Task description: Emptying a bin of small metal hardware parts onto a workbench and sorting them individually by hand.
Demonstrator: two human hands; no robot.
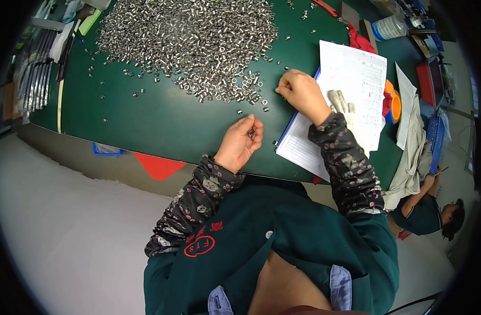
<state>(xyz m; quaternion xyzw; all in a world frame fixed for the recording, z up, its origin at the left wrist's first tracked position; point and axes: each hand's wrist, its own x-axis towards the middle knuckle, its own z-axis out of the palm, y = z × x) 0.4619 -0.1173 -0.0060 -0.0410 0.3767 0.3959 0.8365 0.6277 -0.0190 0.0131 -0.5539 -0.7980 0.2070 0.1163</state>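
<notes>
Hundreds of small metal rings (190, 39) lie heaped on the green worktop (161, 121), with strays scattered round the heap's edge. Left hand (239, 144) rests on the worktop near its front edge, fingers (253, 127) curled shut on a few rings. Right hand (301, 93) sits at the heap's right fringe, fingers pinched together at a stray ring; whether it grips one I cannot tell. Just beside that hand lies a printed sheet (350, 79) on a blue board.

One heap of metal rings (190, 39), one printed sheet (350, 79), two hands.
</notes>
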